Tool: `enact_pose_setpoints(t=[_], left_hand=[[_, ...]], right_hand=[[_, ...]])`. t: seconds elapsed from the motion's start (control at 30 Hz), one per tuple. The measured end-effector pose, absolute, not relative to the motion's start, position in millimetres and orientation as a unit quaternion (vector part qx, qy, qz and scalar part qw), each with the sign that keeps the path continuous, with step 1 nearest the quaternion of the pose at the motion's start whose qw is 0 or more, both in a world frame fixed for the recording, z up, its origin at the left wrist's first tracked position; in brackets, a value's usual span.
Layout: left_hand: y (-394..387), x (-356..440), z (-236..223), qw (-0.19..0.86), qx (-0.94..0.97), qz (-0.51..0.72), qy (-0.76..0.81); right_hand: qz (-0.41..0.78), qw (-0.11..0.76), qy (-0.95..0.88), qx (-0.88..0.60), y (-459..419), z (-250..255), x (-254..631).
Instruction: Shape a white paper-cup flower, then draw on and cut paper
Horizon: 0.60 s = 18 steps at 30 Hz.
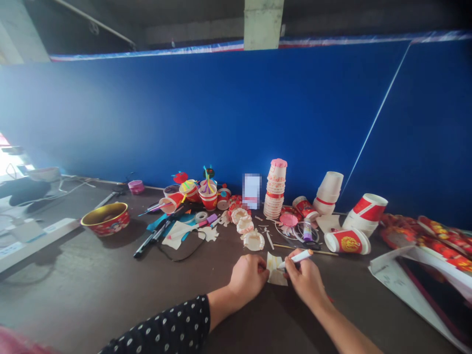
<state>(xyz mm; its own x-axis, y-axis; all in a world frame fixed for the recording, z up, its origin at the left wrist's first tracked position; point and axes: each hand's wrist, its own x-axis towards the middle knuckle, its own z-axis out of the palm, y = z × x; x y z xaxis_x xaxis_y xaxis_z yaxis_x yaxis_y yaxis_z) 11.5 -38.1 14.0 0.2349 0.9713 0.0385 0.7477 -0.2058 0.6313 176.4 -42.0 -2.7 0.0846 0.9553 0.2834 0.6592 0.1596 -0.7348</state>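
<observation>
A small cream piece of paper (275, 276) lies between my hands near the front of the dark table. My left hand (248, 278) is closed, its fingertips gripping the paper's left edge. In my right hand (306, 281) is a white marker (299, 257) with an orange end, its tip slanting down onto the paper. Just beyond my hands sits a cut cup base with a ragged rim (254, 241). Paper scraps and a thin wooden stick (324, 252) lie behind the marker.
A tall stack of paper cups (275, 191) stands at the back, with a tipped red cup (347, 242) to the right. Decorated cups (208, 197) and pens crowd the left middle. A gold-lined bowl (105, 220) sits left; a dark tablet in a white box (391, 275) sits right.
</observation>
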Motion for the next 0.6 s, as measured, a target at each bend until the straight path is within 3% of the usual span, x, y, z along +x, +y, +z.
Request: enact_pose_setpoints(t=[0.6], left_hand=[[-37.0, 11.5, 12.1, 0.253, 0.749, 0.218, 0.572]], right_hand=[[0.253, 0.445, -0.617, -0.598, -44.3, -0.1, 175.0]])
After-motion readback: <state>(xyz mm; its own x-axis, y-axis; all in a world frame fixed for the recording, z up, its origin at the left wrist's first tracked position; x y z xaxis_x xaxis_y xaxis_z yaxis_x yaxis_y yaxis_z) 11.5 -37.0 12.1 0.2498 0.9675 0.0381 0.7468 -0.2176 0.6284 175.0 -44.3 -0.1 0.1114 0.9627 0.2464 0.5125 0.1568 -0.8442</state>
